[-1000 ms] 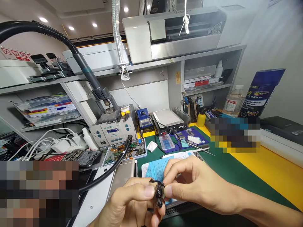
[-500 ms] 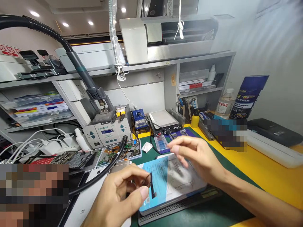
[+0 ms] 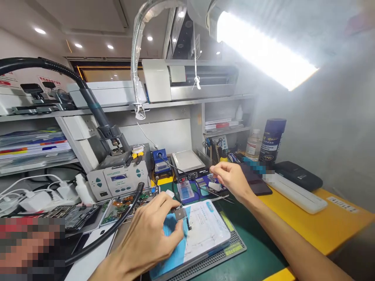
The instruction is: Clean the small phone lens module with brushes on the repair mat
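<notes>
Between the thumb and fingers of my left hand [image 3: 155, 224] is a small dark square module [image 3: 179, 213] with a thin black flex cable [image 3: 188, 223] hanging from it. It is held over a flat blue-and-white box [image 3: 205, 226] that lies on a grey perforated tray [image 3: 238, 242]. My right hand [image 3: 231, 178] hovers beyond the box's far right corner with its fingertips pressed together. Whatever is in that pinch, if anything, is too small to tell. Tweezers [image 3: 228, 199] and a small clear plastic case [image 3: 185, 191] lie on the green mat near it.
To the left stands a rework station [image 3: 117, 179] whose black hose [image 3: 117, 230] crosses the bench. A parts tray [image 3: 124, 205] sits before it. Behind are a heating plate [image 3: 190, 162] and shelves. Along the right are a phone [image 3: 256, 180], a white bar [image 3: 295, 193] and a spray can [image 3: 271, 140].
My view has shifted, and a bright lamp now shows at top right. My right hand has moved away from above the box and closed into a pinch. My left hand has turned, showing the module's face.
</notes>
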Demonstrator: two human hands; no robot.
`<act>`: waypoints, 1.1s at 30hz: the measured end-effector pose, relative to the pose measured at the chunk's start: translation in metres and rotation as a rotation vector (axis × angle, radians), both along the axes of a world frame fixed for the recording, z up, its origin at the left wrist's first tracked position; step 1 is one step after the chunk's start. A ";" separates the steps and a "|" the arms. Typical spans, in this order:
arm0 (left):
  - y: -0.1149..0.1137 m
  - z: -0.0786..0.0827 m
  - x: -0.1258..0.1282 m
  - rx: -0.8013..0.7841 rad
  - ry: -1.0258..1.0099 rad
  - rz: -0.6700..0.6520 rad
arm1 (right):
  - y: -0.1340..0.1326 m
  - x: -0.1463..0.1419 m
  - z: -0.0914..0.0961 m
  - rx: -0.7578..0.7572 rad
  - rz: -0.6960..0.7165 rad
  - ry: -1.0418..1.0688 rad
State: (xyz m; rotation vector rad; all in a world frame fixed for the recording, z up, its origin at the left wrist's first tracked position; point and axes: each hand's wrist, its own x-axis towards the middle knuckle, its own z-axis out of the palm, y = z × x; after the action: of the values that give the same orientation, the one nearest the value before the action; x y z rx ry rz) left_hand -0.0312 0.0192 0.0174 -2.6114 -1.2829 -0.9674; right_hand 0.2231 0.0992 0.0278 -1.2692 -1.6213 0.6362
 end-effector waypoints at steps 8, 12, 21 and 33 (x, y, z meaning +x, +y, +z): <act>0.004 -0.021 -0.002 0.069 -0.003 -0.016 | 0.011 0.016 -0.011 -0.195 0.039 -0.560; 0.004 -0.028 -0.004 0.133 -0.047 -0.025 | 0.013 0.017 -0.020 -0.251 0.066 -0.768; 0.005 -0.040 -0.004 0.108 -0.109 -0.013 | 0.014 0.017 -0.017 -0.222 0.052 -0.901; 0.004 -0.042 -0.006 0.070 -0.156 -0.029 | 0.012 0.008 -0.007 -0.024 -0.212 -0.649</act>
State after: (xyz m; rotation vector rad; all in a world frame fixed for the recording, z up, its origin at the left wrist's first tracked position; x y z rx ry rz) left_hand -0.0369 0.0230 -0.0248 -2.5527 -1.2205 -1.2196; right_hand 0.2312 0.1108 0.0208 -1.7532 -1.9491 0.1040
